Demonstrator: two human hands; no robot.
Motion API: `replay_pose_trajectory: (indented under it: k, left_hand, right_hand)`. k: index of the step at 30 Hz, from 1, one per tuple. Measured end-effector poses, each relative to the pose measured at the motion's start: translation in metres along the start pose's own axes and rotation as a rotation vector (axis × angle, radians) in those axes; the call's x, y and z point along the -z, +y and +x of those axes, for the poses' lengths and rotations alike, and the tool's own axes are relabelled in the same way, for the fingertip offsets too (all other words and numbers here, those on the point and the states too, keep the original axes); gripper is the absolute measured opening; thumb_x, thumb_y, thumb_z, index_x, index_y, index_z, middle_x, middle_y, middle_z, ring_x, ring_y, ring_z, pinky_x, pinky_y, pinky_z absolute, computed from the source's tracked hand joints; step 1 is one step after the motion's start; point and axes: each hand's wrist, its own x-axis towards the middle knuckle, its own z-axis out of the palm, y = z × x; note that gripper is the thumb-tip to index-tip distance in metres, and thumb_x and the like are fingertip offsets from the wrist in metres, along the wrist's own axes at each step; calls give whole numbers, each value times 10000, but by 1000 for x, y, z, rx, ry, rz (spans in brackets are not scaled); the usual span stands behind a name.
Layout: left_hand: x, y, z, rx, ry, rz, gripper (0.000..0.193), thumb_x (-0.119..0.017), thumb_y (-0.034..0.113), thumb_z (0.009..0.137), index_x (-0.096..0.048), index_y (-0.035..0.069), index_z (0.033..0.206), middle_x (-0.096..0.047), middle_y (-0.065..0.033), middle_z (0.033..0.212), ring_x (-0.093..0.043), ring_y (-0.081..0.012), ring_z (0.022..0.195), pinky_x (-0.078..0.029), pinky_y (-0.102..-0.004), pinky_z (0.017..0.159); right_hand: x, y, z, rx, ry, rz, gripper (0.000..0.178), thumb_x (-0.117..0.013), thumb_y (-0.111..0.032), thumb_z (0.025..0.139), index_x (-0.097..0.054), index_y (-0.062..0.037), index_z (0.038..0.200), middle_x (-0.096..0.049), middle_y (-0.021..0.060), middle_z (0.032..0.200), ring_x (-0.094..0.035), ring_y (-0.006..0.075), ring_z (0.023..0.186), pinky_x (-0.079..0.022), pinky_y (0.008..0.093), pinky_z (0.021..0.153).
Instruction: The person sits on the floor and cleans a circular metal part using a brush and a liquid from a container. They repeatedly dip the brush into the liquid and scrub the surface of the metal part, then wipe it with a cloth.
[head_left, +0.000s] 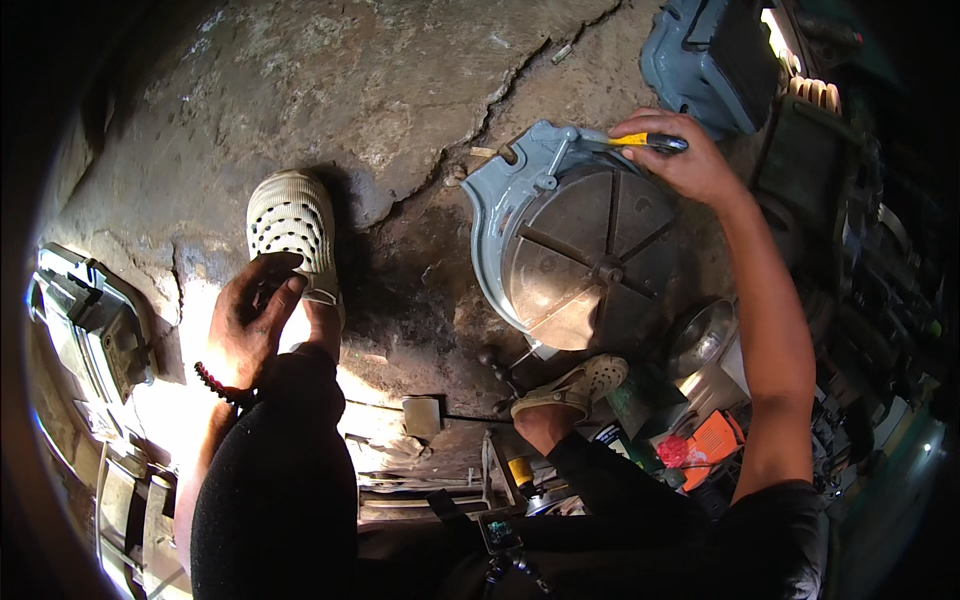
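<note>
My right hand [685,155] grips a yellow-and-black utility knife [650,142]. The knife's front end lies against the upper edge of a grey-blue painted metal casting [482,235], and my fingers cover part of it. Set against the casting is a round metal plate [580,255] with radial slots and a hub in its middle. Over on the left, my left hand [250,320] hangs loosely by my knee, above a cream clog [292,225]. Its fingers are bent, with a gap between thumb and forefinger, and I see nothing in it.
A second grey-blue casting [690,70] stands at the far right. Behind my right forearm are dark machine parts, and a metal bowl [702,335] sits near the plate. An orange packet [712,448] lies beside my right leg. A metal machine part [110,330] stands at the left.
</note>
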Motion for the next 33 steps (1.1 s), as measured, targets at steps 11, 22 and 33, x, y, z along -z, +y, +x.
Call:
replay_pose_trajectory:
  k: [11,22,33]
  left_hand:
    - [-4,-4,7,-86,34,90,292,-584,182,940,-602,-10,1159,-696,-134,1002,-648,-187,888,-505,-293,747]
    - [-5,-4,10,-15,17,42,348,-609,230,927,-607,-21,1168,-681,-179,1060,-639,-255,1018,-469,-349,923]
    - [-9,11,17,-46,-10,85,336,-590,224,944,-596,-25,1170,-681,-175,1026,-650,-236,973,-493,-334,865]
  right_hand:
    - [31,17,-45,-146,-10,-37,254,-727,-11,761,-716,-63,1010,-695,78,1008,-634,230,982,-475,325,910]
    - [28,-6,-8,0,5,-17,227,-740,-98,796,-710,-58,1018,-689,82,1005,-622,240,1004,-459,338,928]
    - [27,26,-10,15,-30,0,252,-700,-11,781,-693,-26,1032,-676,104,947,-630,250,893,-478,340,824]
